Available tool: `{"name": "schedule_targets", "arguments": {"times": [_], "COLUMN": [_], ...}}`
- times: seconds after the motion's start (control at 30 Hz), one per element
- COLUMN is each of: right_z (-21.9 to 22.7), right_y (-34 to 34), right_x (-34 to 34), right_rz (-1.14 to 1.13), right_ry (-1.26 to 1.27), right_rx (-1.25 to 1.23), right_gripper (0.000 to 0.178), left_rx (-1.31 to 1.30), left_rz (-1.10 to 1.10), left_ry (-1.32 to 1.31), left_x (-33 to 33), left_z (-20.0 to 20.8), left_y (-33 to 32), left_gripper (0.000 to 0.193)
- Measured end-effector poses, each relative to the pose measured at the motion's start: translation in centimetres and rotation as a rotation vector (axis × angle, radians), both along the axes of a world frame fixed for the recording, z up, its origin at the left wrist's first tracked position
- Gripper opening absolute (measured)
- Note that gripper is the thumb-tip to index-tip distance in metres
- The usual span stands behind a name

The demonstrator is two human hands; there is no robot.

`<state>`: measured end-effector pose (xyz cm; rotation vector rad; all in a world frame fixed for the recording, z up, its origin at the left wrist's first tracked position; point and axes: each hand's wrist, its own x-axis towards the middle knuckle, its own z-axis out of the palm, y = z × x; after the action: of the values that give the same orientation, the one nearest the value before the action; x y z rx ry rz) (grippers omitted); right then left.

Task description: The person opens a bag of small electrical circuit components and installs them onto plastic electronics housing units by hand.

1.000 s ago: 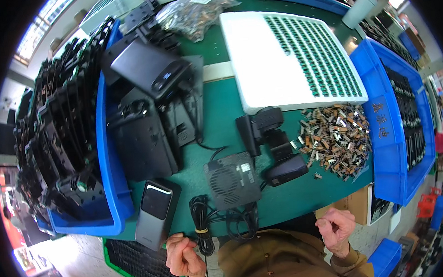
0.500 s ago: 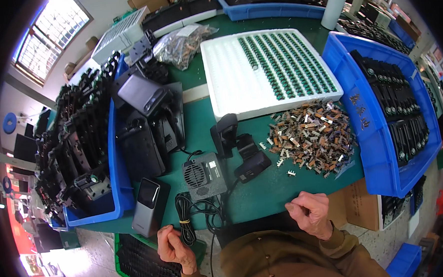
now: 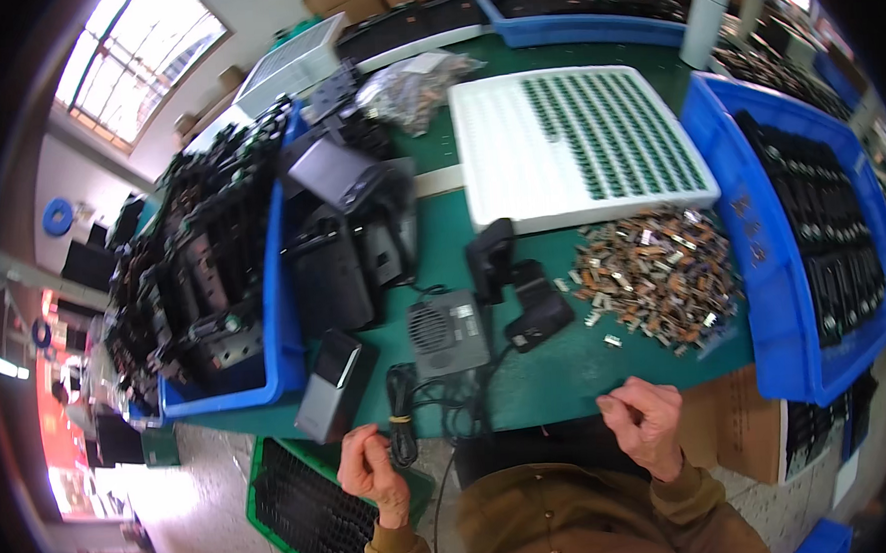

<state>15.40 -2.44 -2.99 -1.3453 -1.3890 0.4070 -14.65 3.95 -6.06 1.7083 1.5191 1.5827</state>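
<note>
Foam tray [image 3: 498,173] is standing partly filled in the head view: green pieces [image 3: 626,132] are occupying its middle and right rows, while its left part is showing only white. Before its near right edge, small connectors [image 3: 654,280] are lying loose in a pile, seemingly unsorted. Nearer the person than the tray's left corner, a power bank [image 3: 334,387] is resting slanted, showing a grey body and a glossy dark panel; beside it is lying a black cable bundle [image 3: 398,404]. Left hand [image 3: 373,470] is hovering near both; right hand [image 3: 646,426] is hovering nearer the person than the tray's right half. Both hands' fingers are resting curled together, clamping nothing visible.
</note>
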Motion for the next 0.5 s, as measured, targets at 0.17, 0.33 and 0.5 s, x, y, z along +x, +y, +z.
{"name": "schedule_targets", "arguments": {"times": [0.17,0.33,0.5], "right_z": [-0.1,0.2,3.5], "right_y": [-0.2,-0.4,0.3], "right_x": [-0.3,-0.3,0.4], "right_rz": [-0.054,-0.046,0.011], "right_ry": [-0.046,-0.052,0.225], "right_rx": [-0.073,-0.139,-0.496], "right_gripper": [0.017,0.019,0.015], "left_rx": [0.085,0.135,0.094], "left_rz": [-0.071,-0.082,-0.102], "left_ry": [-0.046,-0.05,-0.072], "left_x": [-0.5,-1.1,-1.4], "left_z": [-0.4,-0.6,-0.1], "left_y": [0.2,0.0,0.1], "left_gripper": [0.012,0.012,0.013]}}
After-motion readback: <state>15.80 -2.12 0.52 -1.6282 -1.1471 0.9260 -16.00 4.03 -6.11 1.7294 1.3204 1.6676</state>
